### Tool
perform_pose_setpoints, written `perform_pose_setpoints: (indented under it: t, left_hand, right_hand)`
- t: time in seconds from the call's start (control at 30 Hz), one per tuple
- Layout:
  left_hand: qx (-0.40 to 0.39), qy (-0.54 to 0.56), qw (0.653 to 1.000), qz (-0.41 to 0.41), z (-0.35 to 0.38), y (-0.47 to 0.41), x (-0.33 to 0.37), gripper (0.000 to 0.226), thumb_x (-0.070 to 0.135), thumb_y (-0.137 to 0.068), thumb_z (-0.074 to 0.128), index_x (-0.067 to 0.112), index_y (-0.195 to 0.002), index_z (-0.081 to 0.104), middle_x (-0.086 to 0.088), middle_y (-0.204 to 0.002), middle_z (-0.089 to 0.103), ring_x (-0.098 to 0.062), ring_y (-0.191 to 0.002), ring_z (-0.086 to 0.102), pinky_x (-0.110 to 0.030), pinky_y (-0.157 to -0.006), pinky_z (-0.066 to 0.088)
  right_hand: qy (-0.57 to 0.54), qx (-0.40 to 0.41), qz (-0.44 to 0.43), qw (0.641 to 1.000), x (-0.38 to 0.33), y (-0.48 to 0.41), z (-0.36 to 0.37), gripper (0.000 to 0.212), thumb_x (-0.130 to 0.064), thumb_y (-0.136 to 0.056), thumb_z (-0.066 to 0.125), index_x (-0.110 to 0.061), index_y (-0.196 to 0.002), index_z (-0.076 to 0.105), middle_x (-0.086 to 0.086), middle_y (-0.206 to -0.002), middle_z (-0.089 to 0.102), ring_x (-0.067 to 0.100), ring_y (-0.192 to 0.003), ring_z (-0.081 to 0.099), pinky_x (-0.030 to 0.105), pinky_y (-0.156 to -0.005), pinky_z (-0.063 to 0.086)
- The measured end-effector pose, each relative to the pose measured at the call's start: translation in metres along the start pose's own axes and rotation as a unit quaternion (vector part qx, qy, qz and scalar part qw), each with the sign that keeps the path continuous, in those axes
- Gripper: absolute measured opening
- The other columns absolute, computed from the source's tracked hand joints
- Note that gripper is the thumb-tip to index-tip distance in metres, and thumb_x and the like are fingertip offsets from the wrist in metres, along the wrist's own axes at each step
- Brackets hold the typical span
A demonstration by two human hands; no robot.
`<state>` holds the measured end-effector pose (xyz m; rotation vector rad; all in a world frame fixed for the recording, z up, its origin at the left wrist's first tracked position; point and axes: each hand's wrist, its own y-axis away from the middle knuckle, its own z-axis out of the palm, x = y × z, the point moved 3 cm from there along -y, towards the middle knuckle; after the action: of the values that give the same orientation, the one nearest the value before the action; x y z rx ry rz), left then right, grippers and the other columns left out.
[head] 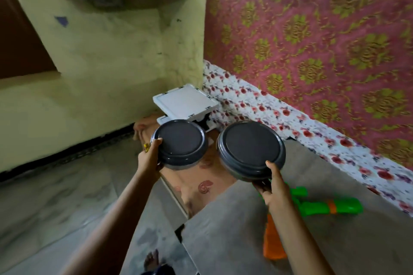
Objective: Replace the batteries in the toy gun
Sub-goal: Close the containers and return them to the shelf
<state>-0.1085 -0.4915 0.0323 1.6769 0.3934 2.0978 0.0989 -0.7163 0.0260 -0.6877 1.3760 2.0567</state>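
Holding one dark-lidded jar apiece — left hand [150,156] grips the smaller jar [179,143], right hand [273,183] the larger jar [251,148]. Toy gun [330,206] lies untouched on the grey surface [234,230] beside the right wrist — battery work apparently not begun.

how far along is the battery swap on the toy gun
Nothing on the gun looks done: the toy gun lies untouched on the floor. In hand: the left hand and right hand each hold a grey-lidded jar. No batteries visible; the whole swap remains.
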Motion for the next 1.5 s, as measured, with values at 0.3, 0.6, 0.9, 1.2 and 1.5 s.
perform_pose_setpoints:
  t: [0.3,0.6,0.9,1.2,1.5]
  left_hand:
    - [-0.024,-0.051,0.998,0.002,-0.032,-0.147,0.077,0.024,0.025,-0.089,0.061,0.006,-0.101,0.053,-0.005,-0.075,0.052,-0.016,-0.061,0.050,-0.019,-0.039,0.041]
    - [-0.038,-0.075,0.996,-0.040,-0.057,-0.258,0.137,0.026,0.027,-0.087,0.063,0.009,-0.104,0.054,-0.004,-0.082,0.054,-0.014,-0.067,0.050,-0.026,-0.055,0.039]
    - [-0.025,-0.087,0.995,-0.037,-0.045,-0.344,0.157,0.025,0.026,-0.088,0.062,0.010,-0.105,0.053,-0.003,-0.084,0.056,-0.014,-0.072,0.052,-0.027,-0.059,0.040]
    - [-0.037,-0.113,0.992,-0.041,-0.002,-0.420,0.167,0.027,0.026,-0.087,0.062,0.010,-0.108,0.055,-0.007,-0.098,0.060,-0.017,-0.079,0.057,-0.029,-0.062,0.043]
    - [-0.060,-0.144,0.984,-0.083,0.003,-0.456,0.162,0.024,0.025,-0.089,0.060,0.009,-0.105,0.054,-0.004,-0.085,0.060,-0.015,-0.074,0.057,-0.028,-0.061,0.046]
  right_hand:
    - [-0.019,0.016,-0.015,1.000,0.051,-0.048,0.160,0.061,-0.022,-0.081,0.066,-0.015,-0.136,0.039,0.009,-0.144,0.036,0.029,-0.129,0.039,0.045,-0.094,0.045]
    - [-0.082,0.028,-0.015,0.996,0.076,-0.067,0.287,0.066,-0.026,-0.077,0.070,-0.014,-0.134,0.040,0.011,-0.145,0.033,0.033,-0.129,0.038,0.043,-0.092,0.047]
    - [-0.073,0.072,-0.003,0.995,0.086,-0.128,0.376,0.061,-0.020,-0.078,0.071,-0.006,-0.130,0.042,0.014,-0.141,0.040,0.031,-0.126,0.044,0.047,-0.099,0.046]
    - [-0.036,0.153,0.023,0.987,0.086,-0.195,0.431,0.040,-0.019,-0.078,0.072,-0.006,-0.112,0.055,0.014,-0.136,0.047,0.032,-0.119,0.051,0.041,-0.092,0.052]
    - [-0.035,0.183,0.046,0.981,0.098,-0.205,0.436,0.045,-0.024,-0.078,0.072,-0.008,-0.117,0.055,0.005,-0.135,0.050,0.028,-0.119,0.055,0.035,-0.094,0.049]
